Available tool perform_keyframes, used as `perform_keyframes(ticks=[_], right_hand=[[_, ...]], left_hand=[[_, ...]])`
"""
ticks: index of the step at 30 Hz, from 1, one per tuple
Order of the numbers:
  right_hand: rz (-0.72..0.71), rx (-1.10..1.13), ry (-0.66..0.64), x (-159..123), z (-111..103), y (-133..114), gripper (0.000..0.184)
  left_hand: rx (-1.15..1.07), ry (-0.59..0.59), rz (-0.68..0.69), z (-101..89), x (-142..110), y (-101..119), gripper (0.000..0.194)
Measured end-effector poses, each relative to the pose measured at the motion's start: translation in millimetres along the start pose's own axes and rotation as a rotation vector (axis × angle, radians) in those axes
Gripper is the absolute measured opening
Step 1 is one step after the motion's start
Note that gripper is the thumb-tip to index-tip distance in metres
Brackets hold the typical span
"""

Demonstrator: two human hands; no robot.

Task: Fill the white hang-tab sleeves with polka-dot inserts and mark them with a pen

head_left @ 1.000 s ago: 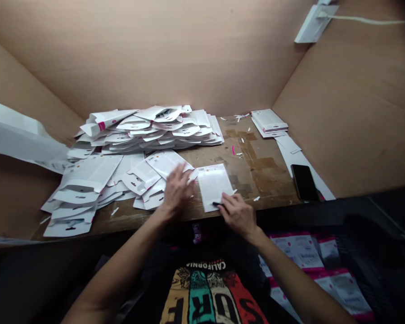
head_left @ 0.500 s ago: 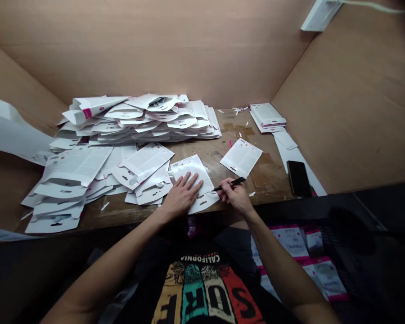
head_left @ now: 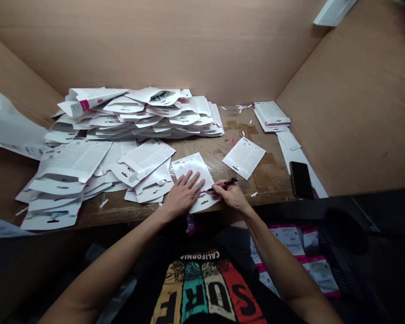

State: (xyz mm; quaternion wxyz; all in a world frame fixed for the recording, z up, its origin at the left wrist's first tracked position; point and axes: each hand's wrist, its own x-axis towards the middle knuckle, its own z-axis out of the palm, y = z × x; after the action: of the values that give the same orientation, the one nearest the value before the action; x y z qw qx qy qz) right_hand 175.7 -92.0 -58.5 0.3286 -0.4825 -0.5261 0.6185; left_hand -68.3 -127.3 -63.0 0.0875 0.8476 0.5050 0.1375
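Observation:
My left hand (head_left: 184, 194) lies flat with fingers spread on a white packaging card (head_left: 192, 167) near the table's front edge. Just to its right, my right hand (head_left: 231, 195) is closed around a black pen (head_left: 222, 184), whose tip touches the card's right side. A second white card (head_left: 243, 157) lies alone, further back and right of my hands. Loose white cards (head_left: 145, 157) spread out to the left of my left hand.
A tall heap of white cards (head_left: 138, 114) fills the back left of the wooden table (head_left: 273, 177). A small stack (head_left: 272, 113) sits back right, a black phone (head_left: 300, 179) at the right edge. Cardboard walls enclose the table. Pink-edged packets (head_left: 310, 261) lie below right.
A card that was under my right hand now lies further back and right. My left hand drew another card in and pressed on it; the pen came down to it.

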Motion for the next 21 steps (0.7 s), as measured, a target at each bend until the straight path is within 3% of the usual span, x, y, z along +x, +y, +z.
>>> perform_keyframes(ticks=[6, 10, 13, 15, 18, 19, 21], right_hand=[[-0.007, 0.025, -0.029, -1.3, -1.7, 2.0, 0.052], [-0.004, -0.002, -0.076, -3.9, -1.2, 3.2, 0.049], [-0.013, 0.069, 0.020, -4.9, -4.8, 2.9, 0.052], [-0.013, 0.094, 0.099, -4.2, -7.4, 2.6, 0.054], [-0.006, 0.054, 0.098, -1.4, -8.3, 1.6, 0.054], [-0.003, 0.040, 0.083, -0.3, -7.7, 1.1, 0.054], [0.002, 0.021, 0.060, 1.6, -6.1, -0.1, 0.053]], left_hand=[[-0.077, -0.020, 0.048, -6.4, 0.1, -4.4, 0.042], [-0.173, 0.033, 0.041, -3.9, 3.1, -7.2, 0.022], [-0.187, 0.096, 0.020, -12.0, -3.4, 1.6, 0.020], [-0.216, 0.039, 0.130, -24.7, -16.1, 14.5, 0.016], [-0.342, -0.178, 0.414, -43.3, -39.7, 34.1, 0.012], [-0.381, -0.198, 0.444, -46.3, -45.3, 37.5, 0.014], [-0.387, -0.092, 0.329, -45.1, -49.6, 36.4, 0.020]])
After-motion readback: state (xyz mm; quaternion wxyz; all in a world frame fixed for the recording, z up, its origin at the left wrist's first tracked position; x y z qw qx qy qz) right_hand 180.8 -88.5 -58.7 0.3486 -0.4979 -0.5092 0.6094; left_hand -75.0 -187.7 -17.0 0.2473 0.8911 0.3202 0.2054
